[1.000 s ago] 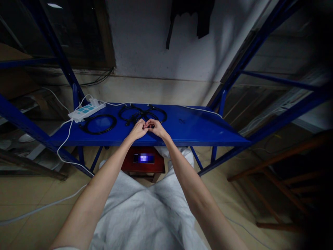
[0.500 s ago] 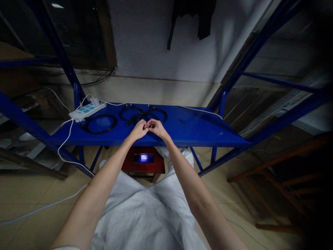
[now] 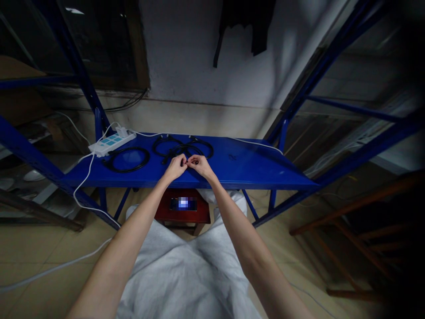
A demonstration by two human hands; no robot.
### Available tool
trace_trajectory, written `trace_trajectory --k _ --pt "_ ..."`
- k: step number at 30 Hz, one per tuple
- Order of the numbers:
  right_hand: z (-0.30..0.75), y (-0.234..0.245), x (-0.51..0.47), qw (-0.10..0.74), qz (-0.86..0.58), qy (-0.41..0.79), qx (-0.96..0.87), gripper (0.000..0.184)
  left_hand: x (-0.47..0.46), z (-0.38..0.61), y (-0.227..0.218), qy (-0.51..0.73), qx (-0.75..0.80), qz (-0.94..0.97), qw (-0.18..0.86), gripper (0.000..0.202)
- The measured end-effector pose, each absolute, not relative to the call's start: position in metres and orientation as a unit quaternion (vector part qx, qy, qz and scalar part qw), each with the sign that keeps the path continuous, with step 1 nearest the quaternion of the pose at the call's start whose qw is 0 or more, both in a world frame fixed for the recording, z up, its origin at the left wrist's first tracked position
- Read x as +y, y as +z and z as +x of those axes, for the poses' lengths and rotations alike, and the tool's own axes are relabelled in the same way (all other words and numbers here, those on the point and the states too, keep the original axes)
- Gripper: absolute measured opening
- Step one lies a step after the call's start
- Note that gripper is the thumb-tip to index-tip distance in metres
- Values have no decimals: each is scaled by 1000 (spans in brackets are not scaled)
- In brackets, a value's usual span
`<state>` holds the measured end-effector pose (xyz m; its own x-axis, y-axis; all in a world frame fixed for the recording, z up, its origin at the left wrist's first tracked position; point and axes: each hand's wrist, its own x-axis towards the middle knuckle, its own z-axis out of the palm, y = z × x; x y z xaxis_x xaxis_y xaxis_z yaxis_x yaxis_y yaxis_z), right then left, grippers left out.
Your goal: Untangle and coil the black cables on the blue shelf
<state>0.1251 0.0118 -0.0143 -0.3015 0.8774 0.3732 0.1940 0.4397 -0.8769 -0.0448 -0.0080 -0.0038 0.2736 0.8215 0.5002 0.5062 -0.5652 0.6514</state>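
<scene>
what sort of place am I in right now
Possibly a workshop or storeroom, though I can't be sure: there's a blue metal shelf holding coiled black cables and a white power strip.

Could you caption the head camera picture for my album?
Left hand and right hand close together over a blue shelf, near coiled black cables.

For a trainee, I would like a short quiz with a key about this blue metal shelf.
1. True or false: the lit rectangular phone lies on the red-brown wooden stool.
2. The bare left hand and bare right hand are: A) on the knees; B) close together above the blue metal shelf; C) far apart.
3. Complete: the separate round black cable coil lies to the ____ of the left hand.
Key: 1 true; 2 B; 3 left.
</scene>
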Motion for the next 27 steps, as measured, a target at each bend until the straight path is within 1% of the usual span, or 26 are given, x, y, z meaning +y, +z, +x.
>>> trace_trajectory --k 3,6,11,18,22,27 --pt "126 -15 12 462 -377 371 -712 25 -9 -43 -3 421 430 778 179 16" --pt "126 -14 11 472 -378 374 -704 27 -10 -41 -4 406 431 792 149 18" --pt "126 -14 12 476 -382 376 -698 26 -9 -40 -9 386 459 793 109 15" --pt "127 -15 13 481 -378 361 -704 24 -5 -40 -12 381 458 796 108 16" --pt "127 -12 10 481 -372 375 -699 25 -4 -42 -12 386 452 794 127 12" --pt "127 -9 9 477 -370 363 -710 24 -3 -43 -11 393 447 792 136 8"
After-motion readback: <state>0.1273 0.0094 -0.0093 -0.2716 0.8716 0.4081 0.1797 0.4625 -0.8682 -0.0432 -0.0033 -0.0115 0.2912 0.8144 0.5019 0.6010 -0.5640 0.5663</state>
